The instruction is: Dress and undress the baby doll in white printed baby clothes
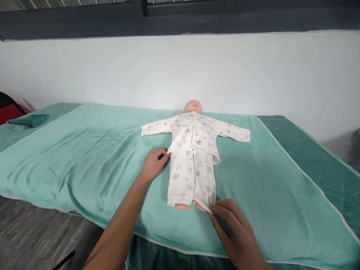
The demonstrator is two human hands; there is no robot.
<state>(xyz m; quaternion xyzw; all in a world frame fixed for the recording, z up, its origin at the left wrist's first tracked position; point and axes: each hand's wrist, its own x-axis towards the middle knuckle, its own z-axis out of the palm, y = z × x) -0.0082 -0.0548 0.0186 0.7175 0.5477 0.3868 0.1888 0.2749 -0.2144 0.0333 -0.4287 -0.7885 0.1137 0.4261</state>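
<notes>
A baby doll [192,106] lies on its back, its head toward the wall and its toes toward me. It wears a white printed shirt [194,131] with the sleeves spread to both sides, and white printed trousers [182,180]. My left hand [154,162] pinches the lower left corner of the shirt beside the waist. With thumb and fingers, my right hand [234,228] grips the hem of the right trouser leg near the doll's foot. Toes show below both hems. The doll's hands are hidden inside the sleeves.
The doll lies on a bed with a light green plush cover [84,157] edged in white piping. A white wall [112,71] stands behind it under a dark window frame [70,22]. At the far left is a red and black object [11,112]. Grey flooring [33,232] shows lower left.
</notes>
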